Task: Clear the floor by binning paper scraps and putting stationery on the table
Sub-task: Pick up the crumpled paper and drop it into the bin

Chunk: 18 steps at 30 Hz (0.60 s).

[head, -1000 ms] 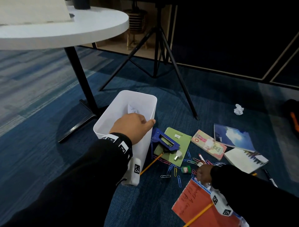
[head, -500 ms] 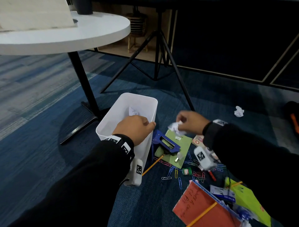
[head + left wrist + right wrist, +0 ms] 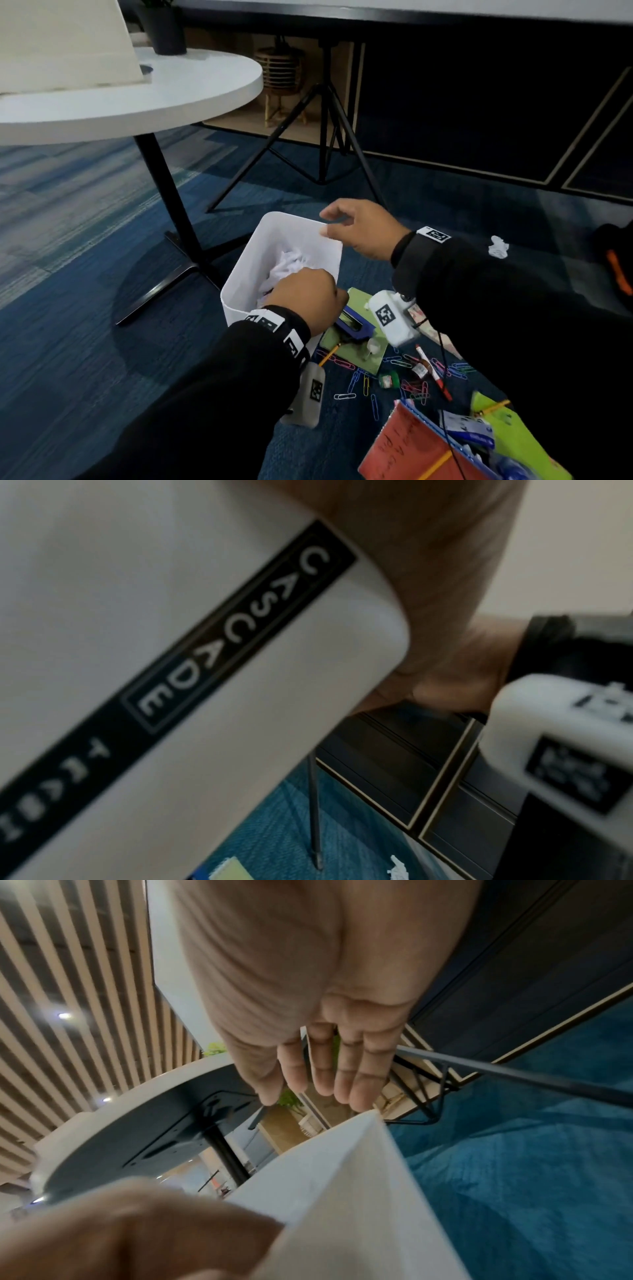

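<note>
**Hands at the bin, scraps inside**

Head view: the left hand (image 3: 305, 294) grips the white bin's (image 3: 260, 253) near rim at frame centre, likely steadying it. The right hand (image 3: 363, 229) hovers released above; crumpled scraps (image 3: 291, 267) lie inside.

Left wrist view: the bin wall fills the frame's left.

Right wrist view: fingers (image 3: 342, 1069) spread, empty.

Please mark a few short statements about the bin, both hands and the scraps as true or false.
1. The left hand grips the white plastic bin's near rim. True.
2. The right hand holds a paper scrap. False: its fingers are spread, holding nothing.
3. The bin is empty. False: crumpled white paper lies inside.
4. A crumpled white paper scrap lies on the blue carpet. True.
</note>
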Tool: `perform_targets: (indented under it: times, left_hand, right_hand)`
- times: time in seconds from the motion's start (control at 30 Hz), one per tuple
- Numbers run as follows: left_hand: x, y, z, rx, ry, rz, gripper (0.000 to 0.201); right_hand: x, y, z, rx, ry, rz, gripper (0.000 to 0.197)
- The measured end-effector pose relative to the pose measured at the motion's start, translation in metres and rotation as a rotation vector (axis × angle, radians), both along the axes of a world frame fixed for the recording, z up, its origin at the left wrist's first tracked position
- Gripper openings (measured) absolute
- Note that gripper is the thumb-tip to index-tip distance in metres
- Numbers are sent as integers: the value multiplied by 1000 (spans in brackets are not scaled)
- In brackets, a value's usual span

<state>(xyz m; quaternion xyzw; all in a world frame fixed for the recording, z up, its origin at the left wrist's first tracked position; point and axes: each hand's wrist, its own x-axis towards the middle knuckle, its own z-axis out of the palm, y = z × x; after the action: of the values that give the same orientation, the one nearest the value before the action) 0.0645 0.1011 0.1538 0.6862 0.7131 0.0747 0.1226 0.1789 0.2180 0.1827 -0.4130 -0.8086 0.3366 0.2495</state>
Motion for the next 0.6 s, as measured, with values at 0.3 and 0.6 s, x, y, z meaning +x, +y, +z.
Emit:
perform_targets:
  times: [0.3, 0.6]
  left_hand:
    - [52, 10, -3, 31, 282, -104, 21]
    - [103, 28, -11, -71, 468, -143, 17]
  right_hand:
    - [151, 55, -103, -128, -269, -330, 18]
    - [246, 99, -173, -173, -515, -448, 25]
